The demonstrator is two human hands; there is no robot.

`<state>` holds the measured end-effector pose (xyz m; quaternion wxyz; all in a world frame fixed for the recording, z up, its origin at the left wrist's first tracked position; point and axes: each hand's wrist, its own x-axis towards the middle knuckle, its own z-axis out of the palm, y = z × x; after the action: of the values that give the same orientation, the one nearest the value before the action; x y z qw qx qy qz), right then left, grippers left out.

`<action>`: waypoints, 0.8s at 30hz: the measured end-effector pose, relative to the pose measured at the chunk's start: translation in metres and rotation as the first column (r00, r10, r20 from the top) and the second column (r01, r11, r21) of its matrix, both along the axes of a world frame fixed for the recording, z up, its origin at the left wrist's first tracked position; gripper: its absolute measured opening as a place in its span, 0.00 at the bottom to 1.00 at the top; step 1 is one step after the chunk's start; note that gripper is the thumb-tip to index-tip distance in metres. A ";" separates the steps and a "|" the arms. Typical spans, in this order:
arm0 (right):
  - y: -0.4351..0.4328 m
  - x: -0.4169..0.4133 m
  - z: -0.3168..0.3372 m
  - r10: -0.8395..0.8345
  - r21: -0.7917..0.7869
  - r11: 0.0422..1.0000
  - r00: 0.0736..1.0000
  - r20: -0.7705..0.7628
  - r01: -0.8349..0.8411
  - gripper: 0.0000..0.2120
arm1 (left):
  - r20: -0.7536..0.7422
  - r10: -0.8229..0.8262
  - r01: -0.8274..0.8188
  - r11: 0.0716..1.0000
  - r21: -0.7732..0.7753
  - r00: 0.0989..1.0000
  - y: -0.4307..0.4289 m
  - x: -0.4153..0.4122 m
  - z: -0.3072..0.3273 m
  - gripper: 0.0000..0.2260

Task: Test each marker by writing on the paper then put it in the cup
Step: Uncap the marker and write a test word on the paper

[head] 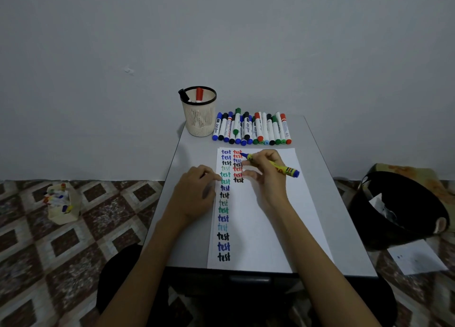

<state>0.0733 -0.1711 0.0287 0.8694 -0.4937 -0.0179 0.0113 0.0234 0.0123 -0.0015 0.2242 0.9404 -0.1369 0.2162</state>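
One cup [199, 120] holds two markers [199, 95]. One paper [266, 216] lies on the worktop [327, 203]. Right hand [267, 171] grip: closed round one yellow marker [285, 170]. Left hand [194, 193]: relaxed, touching paper. Marker row [251, 128] behind: overlapping, count unclear.

White paper [266, 216] bears two columns of the word "test" in blue, black, green, teal and red. Over the paper's far end lies a yellow marker [283, 168] with a blue tip and blue end. Beyond the paper's far edge is a row of markers [253, 130] with white barrels and blue, black, green and red caps. Beyond its far-left corner stands a cream slotted cup [199, 122] with a black rim, showing one red and one black cap. Under the paper is a grey table [192, 154]. Left of the paper the floor [61, 248] has brown, cream and grey diamonds; right of it is a black bin [364, 216].
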 end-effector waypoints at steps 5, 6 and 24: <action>0.005 0.003 0.002 0.107 -0.179 0.978 0.994 0.012 -0.103 0.08 | -0.010 -0.003 0.003 1.000 -0.023 1.000 0.002 0.003 -0.003 0.12; 0.006 0.005 0.001 0.106 -0.216 0.971 0.994 0.024 -0.099 0.10 | -0.016 -0.005 0.005 1.000 -0.029 1.000 0.002 0.003 -0.004 0.13; 0.014 0.010 -0.018 0.061 -0.564 0.825 0.992 0.112 0.014 0.15 | -0.023 -0.011 0.010 0.998 -0.064 1.000 0.002 0.005 -0.004 0.16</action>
<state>0.0837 -0.1571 0.0107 0.6818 -0.7277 -0.0744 -0.0043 0.0283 0.0141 -0.0057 0.2570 0.9344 -0.1322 0.2081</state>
